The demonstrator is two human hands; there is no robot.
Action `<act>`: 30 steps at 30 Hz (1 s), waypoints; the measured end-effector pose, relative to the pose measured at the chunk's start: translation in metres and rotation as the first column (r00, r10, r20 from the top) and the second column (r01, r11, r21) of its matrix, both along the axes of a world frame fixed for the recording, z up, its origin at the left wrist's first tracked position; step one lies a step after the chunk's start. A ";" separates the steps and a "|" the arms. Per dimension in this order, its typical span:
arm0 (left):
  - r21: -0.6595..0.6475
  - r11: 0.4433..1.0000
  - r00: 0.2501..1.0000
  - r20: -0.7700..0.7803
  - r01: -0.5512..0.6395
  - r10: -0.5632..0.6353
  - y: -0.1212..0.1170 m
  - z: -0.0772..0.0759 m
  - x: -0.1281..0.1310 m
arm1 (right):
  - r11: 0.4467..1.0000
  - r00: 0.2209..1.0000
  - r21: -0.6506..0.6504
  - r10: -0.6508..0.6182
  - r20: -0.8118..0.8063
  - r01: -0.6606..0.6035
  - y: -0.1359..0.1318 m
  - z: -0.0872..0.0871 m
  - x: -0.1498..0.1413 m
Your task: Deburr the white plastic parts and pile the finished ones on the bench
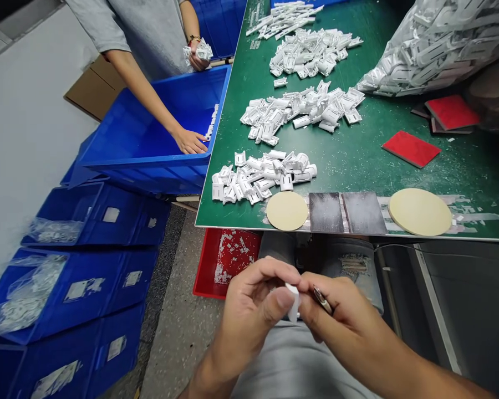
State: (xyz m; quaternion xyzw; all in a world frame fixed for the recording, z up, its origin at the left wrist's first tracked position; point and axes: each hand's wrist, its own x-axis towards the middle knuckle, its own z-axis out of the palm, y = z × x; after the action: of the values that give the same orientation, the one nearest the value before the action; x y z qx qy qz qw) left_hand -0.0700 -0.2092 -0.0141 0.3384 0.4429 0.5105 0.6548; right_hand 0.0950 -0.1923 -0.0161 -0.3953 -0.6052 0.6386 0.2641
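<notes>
Above my lap, my left hand point(253, 305) pinches a small white plastic part point(293, 306) between thumb and fingers. My right hand point(349, 316) is closed around a slim, shiny metal tool point(323, 300), whose rounded end shows by the index finger; the rest is hidden in the palm. The right fingertips meet the right side of the white part. Beyond my hands, a pile of similar curved white parts point(253, 177) lies near the table's edge.
The green table point(345, 155) carries more piles of white parts point(307, 108), round yellow discs point(286, 211), dark pads point(363, 212), red pads point(411, 148) and a full clear bag point(444, 50). Below is a red bin point(203, 269). A co-worker's hand point(190, 141) reaches into a blue crate point(149, 162).
</notes>
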 end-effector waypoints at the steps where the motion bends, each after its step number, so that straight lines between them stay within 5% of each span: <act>1: -0.030 0.999 0.999 0.031 -0.014 0.015 0.001 0.000 0.000 | 0.997 1.000 0.078 -0.010 0.020 0.008 0.000 0.000 0.001; 3: -0.116 0.992 0.990 0.122 -0.054 0.068 0.003 0.001 0.001 | 0.942 0.993 0.331 -0.087 0.082 0.056 0.002 0.000 0.003; 6: -0.223 0.972 0.968 0.221 -0.070 0.120 0.007 0.004 0.003 | 0.678 0.956 0.734 -0.244 0.161 0.049 0.008 -0.001 0.006; 8: -0.255 0.965 0.962 0.245 -0.055 0.120 0.008 0.006 0.005 | 0.506 0.932 0.862 -0.300 0.204 -0.025 0.013 -0.001 0.006; 11: -0.266 0.963 0.958 0.263 -0.045 0.118 0.008 0.009 0.007 | 0.377 0.891 0.917 -0.364 0.272 -0.126 0.020 0.001 0.003; 15: -0.286 0.957 0.961 0.248 -0.049 0.123 0.007 0.014 0.008 | 0.328 0.840 0.924 -0.429 0.332 -0.198 0.026 0.004 0.001; 30: -0.336 0.940 0.952 0.261 -0.064 0.159 0.008 0.009 0.017 | 0.323 0.816 0.926 -0.470 0.336 -0.195 0.020 -0.010 0.004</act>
State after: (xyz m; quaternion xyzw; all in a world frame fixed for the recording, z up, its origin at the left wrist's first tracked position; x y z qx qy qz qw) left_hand -0.0529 -0.2013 -0.0050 0.1234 0.4405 0.5108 0.7279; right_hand 0.0995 -0.1719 -0.0257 -0.3883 -0.8676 -0.0007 0.3104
